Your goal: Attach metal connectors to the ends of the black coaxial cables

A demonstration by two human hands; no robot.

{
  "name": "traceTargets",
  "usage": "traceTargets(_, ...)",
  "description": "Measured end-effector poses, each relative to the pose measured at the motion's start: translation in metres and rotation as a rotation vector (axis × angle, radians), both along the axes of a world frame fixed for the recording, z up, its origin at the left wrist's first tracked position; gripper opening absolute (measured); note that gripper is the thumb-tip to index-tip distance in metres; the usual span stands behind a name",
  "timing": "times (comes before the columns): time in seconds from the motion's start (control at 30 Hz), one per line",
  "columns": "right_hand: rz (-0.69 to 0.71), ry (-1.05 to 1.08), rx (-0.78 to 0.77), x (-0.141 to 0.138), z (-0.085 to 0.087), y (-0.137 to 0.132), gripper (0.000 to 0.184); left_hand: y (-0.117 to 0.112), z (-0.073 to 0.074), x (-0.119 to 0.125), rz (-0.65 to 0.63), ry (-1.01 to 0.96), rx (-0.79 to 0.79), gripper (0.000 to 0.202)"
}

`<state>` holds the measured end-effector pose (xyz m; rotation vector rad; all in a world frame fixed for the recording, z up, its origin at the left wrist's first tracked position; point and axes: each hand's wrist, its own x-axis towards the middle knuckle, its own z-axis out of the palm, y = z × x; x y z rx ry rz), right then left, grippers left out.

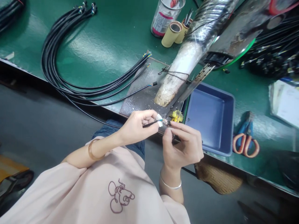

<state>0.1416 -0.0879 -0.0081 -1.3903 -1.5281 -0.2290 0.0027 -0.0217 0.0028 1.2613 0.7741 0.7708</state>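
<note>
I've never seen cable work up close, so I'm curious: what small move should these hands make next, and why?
Perhaps the right hand should gently line up the small dark piece with the thin wires. The left hand grips the cable near those wires, and the piece sits right by them; whether they already join is too small to tell.

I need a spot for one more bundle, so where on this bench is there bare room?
Bare green tabletop lies between the curved cable bundle and the labelled jar. The blue tray, beyond the right hand, is bare inside. It is crowded around both hands, near the wrapped duct, and at upper right by the piled black cables.
</note>
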Motion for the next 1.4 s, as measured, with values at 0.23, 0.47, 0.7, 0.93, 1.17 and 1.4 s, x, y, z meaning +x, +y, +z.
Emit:
traceTargets(0.23, 0.072, 0.418, -0.299, -0.003, 0.003, -0.005, 0.009, 0.005, 0.003, -0.009, -0.135, -0.112, -0.178, 0.011)
traceTargets(0.47, -0.083, 0.407, -0.363, 0.003, 0.016, -0.014, 0.010, 0.001, 0.000, -0.010, -0.121, -0.118, -0.134, 0.009)
traceTargets(0.7, 0.046, 0.464, -0.464, 0.003, 0.017, -0.009, 0.003, -0.002, -0.002, -0.011, -0.159, -0.104, -0.090, 0.009)
traceTargets(0.93, 0.105, 0.534, -0.516, 0.007, 0.016, -0.009, 0.004, -0.001, -0.001, -0.014, -0.216, -0.126, -0.093, 0.012)
traceTargets(1.17, 0.148, 0.535, -0.596, 0.014, 0.022, -0.010, 0.010, 0.002, 0.002, -0.018, -0.298, -0.093, -0.123, 0.014)
traceTargets(1.4, 0.749, 0.353, -1.067, 0.035, 0.043, -0.004, 0.022, 0.017, 0.000, -0.024, -0.818, -0.007, 0.063, 0.011)
